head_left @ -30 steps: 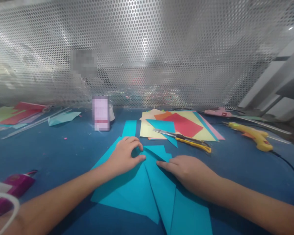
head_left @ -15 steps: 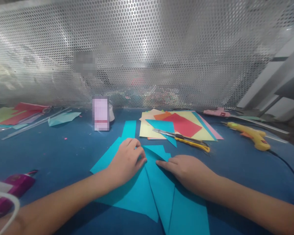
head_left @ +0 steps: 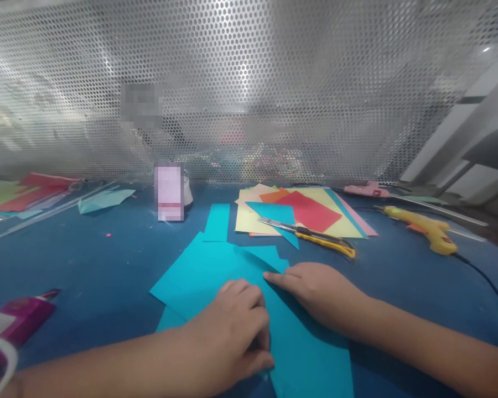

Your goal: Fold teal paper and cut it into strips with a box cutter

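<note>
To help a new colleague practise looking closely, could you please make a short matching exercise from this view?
1. right hand
2. left hand
3. yellow glue gun
4. purple tool

A. at the picture's left edge
B. curled, nearer the bottom edge of the picture than the other hand
C. index finger stretched out at the blue paper
D. lying on the table, toward the right

Pairs: 1-C, 2-B, 3-D, 4-A

1. Glare brightens the middle of the far perforated panel (head_left: 243,69).
2. My right hand (head_left: 315,290) throws a soft shadow on the blue paper (head_left: 315,359).
3. Pixel blocks mask a pale upright object (head_left: 169,188), far left.
4. Edges look stretched and soft.
</note>
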The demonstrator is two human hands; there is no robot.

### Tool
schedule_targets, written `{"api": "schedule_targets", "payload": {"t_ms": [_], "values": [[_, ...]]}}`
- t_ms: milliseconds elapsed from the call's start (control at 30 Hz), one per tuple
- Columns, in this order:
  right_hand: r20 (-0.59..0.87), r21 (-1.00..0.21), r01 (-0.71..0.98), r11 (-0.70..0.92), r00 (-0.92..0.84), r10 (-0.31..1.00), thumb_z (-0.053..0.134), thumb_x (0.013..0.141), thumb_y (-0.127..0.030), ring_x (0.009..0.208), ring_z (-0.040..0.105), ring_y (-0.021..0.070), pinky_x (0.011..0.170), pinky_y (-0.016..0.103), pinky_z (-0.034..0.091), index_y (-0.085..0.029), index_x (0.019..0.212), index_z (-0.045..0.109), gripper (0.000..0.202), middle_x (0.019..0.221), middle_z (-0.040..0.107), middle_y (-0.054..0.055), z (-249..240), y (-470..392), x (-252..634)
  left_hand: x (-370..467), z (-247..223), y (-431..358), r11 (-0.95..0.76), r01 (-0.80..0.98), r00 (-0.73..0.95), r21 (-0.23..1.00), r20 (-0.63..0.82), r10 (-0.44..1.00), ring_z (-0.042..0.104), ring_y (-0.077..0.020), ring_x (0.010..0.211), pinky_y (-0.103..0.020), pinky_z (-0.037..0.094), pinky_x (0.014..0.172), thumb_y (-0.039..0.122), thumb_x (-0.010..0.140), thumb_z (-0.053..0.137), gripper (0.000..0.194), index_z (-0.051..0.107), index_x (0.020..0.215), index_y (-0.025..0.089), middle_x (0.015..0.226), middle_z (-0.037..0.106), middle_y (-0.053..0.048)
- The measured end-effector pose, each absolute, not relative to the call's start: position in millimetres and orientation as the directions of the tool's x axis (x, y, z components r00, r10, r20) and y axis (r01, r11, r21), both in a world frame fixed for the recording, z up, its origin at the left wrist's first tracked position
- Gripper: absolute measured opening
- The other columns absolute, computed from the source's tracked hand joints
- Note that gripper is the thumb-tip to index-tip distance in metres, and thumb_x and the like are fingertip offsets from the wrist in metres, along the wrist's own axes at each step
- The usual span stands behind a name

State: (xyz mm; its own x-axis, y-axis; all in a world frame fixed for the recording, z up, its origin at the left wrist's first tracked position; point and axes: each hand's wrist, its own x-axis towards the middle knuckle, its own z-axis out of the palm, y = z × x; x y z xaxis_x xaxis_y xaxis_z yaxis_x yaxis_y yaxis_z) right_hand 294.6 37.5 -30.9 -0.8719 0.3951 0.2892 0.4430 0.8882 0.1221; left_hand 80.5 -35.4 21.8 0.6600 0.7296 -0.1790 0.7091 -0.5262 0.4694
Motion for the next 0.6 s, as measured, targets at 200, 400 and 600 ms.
{"api": "schedule_targets", "payload": {"t_ms": [200,400,600], "values": [[0.282,0.139,0.433,0.891,-0.879,0.384,0.053,0.084,-0.005,0.056,0.055,0.0165,0.050,0.029,0.029,-0.015,0.119,0.061,0.036,0.067,0.063,0.003,-29,37,294,64,10,-10,-0.550,0.671,0.646,0.498,-0.027,0.763,0.048,-0.0208,0.095,-0.034,0.039,0.084,0.022,0.086,0.067,0.009,0.059,0.083,0.018,0.098,0.055,-0.003],[0.259,0.122,0.440,0.890,-0.879,0.400,0.053,0.082,-0.002,0.059,0.058,0.0166,0.052,0.029,0.032,-0.014,0.122,0.059,0.042,0.073,0.066,0.004,-28,36,296,37,-9,34,-0.480,0.784,0.480,0.394,0.107,0.871,0.048,-0.0231,0.095,-0.039,0.039,0.085,0.025,0.090,0.056,0.012,0.055,0.081,0.019,0.098,0.055,-0.005],[0.221,0.135,0.437,0.889,-0.888,0.403,0.052,0.083,-0.003,0.062,0.059,0.0171,0.053,0.028,0.035,-0.015,0.123,0.058,0.042,0.075,0.066,0.005,-24,36,296,33,-16,38,-0.497,0.782,0.353,0.375,0.390,0.850,0.050,-0.0247,0.109,-0.043,0.039,0.094,0.013,0.090,0.043,0.018,0.052,0.105,0.019,0.114,0.056,-0.009]]}}
